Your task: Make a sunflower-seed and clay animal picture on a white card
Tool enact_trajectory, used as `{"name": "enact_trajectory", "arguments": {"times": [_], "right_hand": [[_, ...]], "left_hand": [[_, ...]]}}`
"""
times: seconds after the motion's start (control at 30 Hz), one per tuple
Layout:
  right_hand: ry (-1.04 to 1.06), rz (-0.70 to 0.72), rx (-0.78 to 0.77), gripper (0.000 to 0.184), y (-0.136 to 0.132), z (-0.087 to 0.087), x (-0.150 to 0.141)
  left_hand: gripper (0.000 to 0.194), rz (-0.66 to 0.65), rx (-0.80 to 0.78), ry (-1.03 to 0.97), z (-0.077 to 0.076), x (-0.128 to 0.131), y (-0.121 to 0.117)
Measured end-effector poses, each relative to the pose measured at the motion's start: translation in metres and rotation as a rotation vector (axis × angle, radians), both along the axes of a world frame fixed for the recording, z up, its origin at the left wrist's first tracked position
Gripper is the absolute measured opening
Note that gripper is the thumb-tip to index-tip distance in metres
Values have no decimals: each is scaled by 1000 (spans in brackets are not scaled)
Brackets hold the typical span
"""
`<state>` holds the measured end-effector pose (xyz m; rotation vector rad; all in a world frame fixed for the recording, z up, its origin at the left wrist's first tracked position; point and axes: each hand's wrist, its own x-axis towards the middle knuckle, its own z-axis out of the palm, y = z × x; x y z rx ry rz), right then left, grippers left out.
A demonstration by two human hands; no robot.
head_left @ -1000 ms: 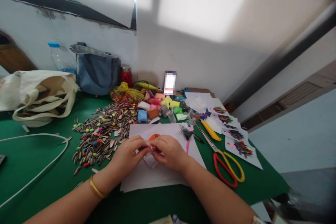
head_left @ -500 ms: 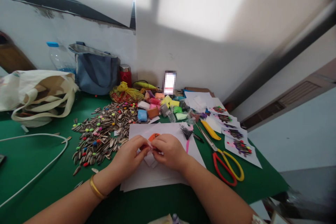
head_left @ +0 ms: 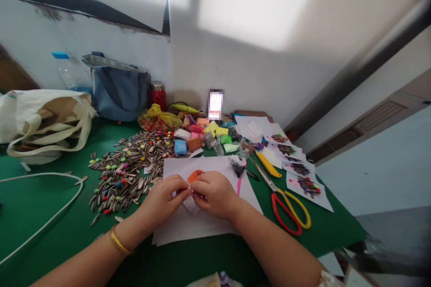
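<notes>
My left hand (head_left: 168, 197) and my right hand (head_left: 213, 193) meet over the white paper sheets (head_left: 208, 228), fingertips pinched together. Between them shows a bit of something small and pale pinkish, perhaps see-through; the fingers cover most of it. Just behind the fingertips lies an orange piece (head_left: 194, 176) with dark marks, partly hidden by my right hand. A small folded white paper (head_left: 191, 206) is under the hands. Near the sheets' right side are a black lump in clear plastic (head_left: 238, 167) and a pink strip (head_left: 239, 185).
Sunflower seeds (head_left: 134, 170) with coloured bits spread at the left. Wrapped clay blocks (head_left: 194, 144) and a lit phone (head_left: 216, 104) stand behind. Scissors (head_left: 284, 206), a yellow cutter (head_left: 268, 164) and seed-decorated cards (head_left: 308, 186) lie right. Bags (head_left: 119, 92) and a white cable (head_left: 63, 215) are left.
The view has shifted slightly, so everything sits a little further left. Both hands stay together over the paper, and the fingertips have moved only slightly.
</notes>
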<state>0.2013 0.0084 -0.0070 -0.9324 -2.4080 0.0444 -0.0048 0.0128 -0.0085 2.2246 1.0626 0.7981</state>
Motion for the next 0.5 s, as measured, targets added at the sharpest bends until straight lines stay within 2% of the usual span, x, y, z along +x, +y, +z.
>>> {"name": "enact_trajectory", "arguments": {"times": [0.17,0.3,0.37,0.5], "right_hand": [[0,15,7,8,-1,1,1],[16,23,7,9,-3,3,0],[35,22,9,9,-3,4,0],[80,20,21,14,-5,6,0]], "left_hand": [[14,13,-19,-13,2,0,0],[21,-55,53,44,7,1,-3],[20,-74,103,1,8,0,-4],[11,-34,186,-149,9,-2,-6]]}}
